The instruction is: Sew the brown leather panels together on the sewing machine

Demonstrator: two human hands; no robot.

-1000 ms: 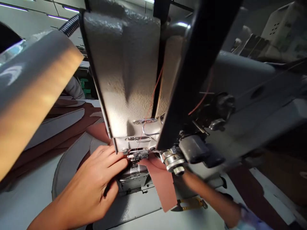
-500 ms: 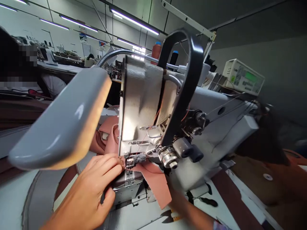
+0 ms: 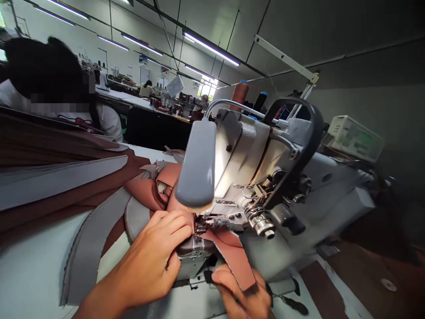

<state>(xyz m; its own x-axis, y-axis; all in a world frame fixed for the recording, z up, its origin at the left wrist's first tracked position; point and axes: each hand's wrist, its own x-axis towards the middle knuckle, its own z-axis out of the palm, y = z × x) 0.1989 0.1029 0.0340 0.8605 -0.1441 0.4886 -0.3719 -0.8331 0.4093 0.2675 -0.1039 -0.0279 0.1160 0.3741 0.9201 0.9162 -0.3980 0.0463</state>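
The industrial sewing machine (image 3: 244, 141) stands in front of me. A salmon-pink leather piece (image 3: 234, 254) lies under its presser foot (image 3: 200, 225), with a narrow end hanging over the front. My left hand (image 3: 159, 257) is left of the foot, its bent fingers pressing the leather and its thumb lower down. Behind the hanging end my right hand (image 3: 245, 294) is curled, partly covered by the leather and a little blurred. A small dark object (image 3: 209, 275) shows by its fingertips; I cannot make out what the hand holds.
A grey lamp head (image 3: 196, 164) hangs close above the left hand. Bunched pink leather (image 3: 146, 192) lies left of the machine, with curved grey pieces (image 3: 84, 248) nearer me. Thread cones (image 3: 239, 95) and a control box (image 3: 357, 137) stand behind. A co-worker (image 3: 49, 84) sits at left.
My view has swung left, and the lamp now appears narrower beside the machine head. My right hand has come up behind the hanging leather end. My left hand stays by the presser foot.
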